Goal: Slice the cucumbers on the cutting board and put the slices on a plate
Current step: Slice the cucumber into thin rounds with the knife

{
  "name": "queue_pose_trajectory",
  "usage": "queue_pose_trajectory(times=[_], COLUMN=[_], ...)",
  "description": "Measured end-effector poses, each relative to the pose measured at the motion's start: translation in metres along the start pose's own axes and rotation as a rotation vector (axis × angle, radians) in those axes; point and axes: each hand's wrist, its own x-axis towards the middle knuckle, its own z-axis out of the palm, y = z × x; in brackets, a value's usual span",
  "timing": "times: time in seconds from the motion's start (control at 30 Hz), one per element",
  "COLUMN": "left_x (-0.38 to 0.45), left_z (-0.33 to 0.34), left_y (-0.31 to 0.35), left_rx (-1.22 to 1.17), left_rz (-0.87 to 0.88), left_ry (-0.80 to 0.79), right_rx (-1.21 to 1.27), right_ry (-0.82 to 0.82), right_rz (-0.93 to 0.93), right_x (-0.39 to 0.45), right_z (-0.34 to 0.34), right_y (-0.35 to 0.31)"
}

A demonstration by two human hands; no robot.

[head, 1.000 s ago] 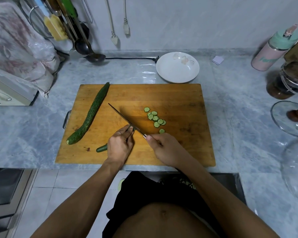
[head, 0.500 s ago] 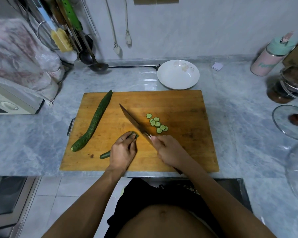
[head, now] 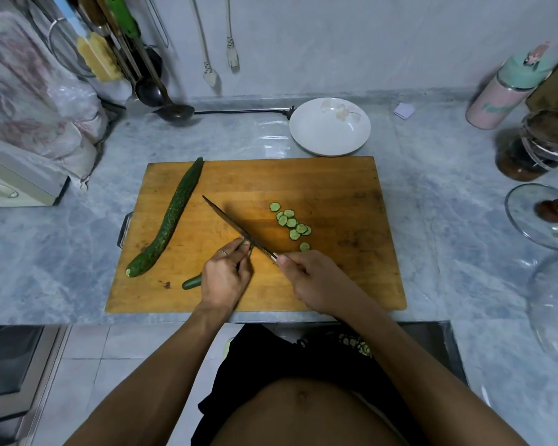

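Left hand (head: 223, 281) grip pinching short green cucumber piece (head: 192, 282) on wooden cutting board (head: 335, 188); right hand (head: 310, 281) grip clamped around dark-bladed knife (head: 236, 228), beside pale green slices (head: 290, 223).

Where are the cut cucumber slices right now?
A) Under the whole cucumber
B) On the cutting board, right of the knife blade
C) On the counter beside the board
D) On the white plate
B: the slices lie in a loose cluster on the cutting board, right of the knife; the white plate behind the board holds none.
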Motion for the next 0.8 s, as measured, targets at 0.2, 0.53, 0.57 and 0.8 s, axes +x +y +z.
queue_pose_trajectory(times=[0.2,0.53,0.57,0.8], left_x=[0.0,0.002,0.003,0.008], left_z=[0.0,-0.01,-0.013,-0.017], left_y=[0.002,-0.001,-0.001,0.001], left_rx=[0.03,-0.011,-0.026,-0.049], left_rz=[-0.008,0.076,0.082,0.015], left_ry=[-0.015,-0.03,-0.036,-0.036], right_rx=[-0.034,0.01,0.019,0.063], right_ry=[0.052,0.153,0.157,0.143], right_rz=[0.001,0.058,0.06,0.108], right_x=[0.018,0.016,0.017,0.02], right_z=[0.024,0.041,0.038,0.006], right_y=[0.0,-0.003,-0.002,0.006])
